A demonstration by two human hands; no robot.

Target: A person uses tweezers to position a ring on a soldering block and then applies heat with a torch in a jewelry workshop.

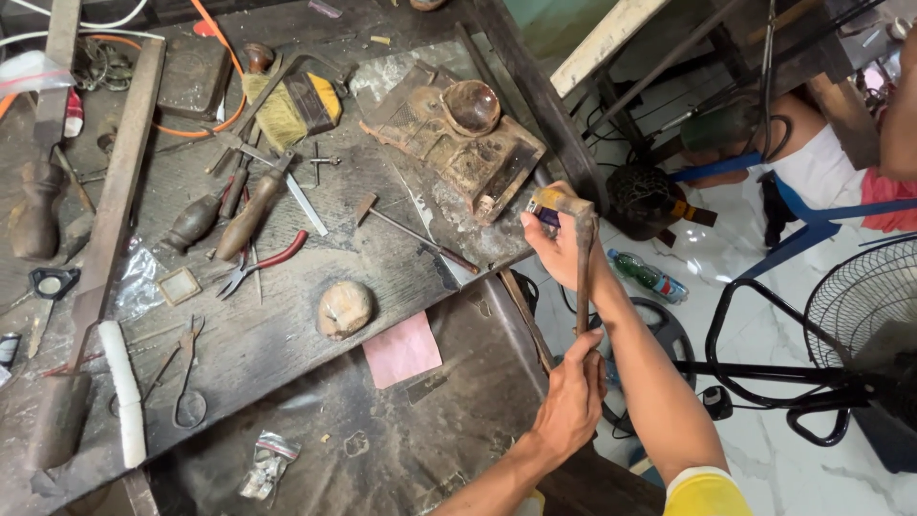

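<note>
Left hand (570,397) clenched around the lower end of a thin dark rod (582,277), held upright past the edge of the workbench (287,334). Right hand (554,247) closed higher up, pinching a small yellow and blue piece (548,203) against the top of the rod, wrist above the left fist. Both hands in the air off the bench's right edge, above the white tiled floor (764,325).

On the bench: red-handled pliers (258,265), a small hammer (411,232), a round stone (345,309), a pink paper square (402,350), a worn metal block with a domed part (457,134), a straw brush (279,113), wooden-handled files (250,215). On the floor: a green bottle (648,276) and a black fan (864,315).
</note>
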